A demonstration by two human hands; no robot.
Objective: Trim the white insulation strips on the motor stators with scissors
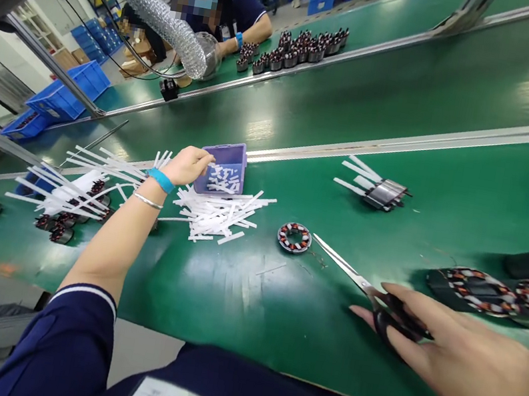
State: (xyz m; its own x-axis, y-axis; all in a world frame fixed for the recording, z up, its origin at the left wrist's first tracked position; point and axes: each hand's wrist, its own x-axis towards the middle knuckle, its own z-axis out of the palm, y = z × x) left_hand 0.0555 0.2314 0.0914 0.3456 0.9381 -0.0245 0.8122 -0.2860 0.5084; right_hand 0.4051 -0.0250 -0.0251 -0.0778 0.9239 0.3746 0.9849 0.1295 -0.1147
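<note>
My right hand [465,360] is wrapped round the black handles of a pair of scissors [362,283], whose blades point left and lie nearly together. Just past the blade tips, a ring-shaped wound motor stator [293,238] with copper and white segments lies flat on the green bench. My left hand [192,166] reaches to the left side of a small purple bin [244,164] holding short white pieces [223,179]. Its fingers are pinched together, and what they hold, if anything, is hidden. Long white strips [221,216] lie in a loose pile before the bin.
A metal stator with white strips sticking out [385,194] lies on its side at right. More stators [479,291] stand at the right edge, others [61,228] at left under fanned strips. Metal rails [407,135] cross the bench. Across it sits a co-worker [245,12] beside several stators [294,51].
</note>
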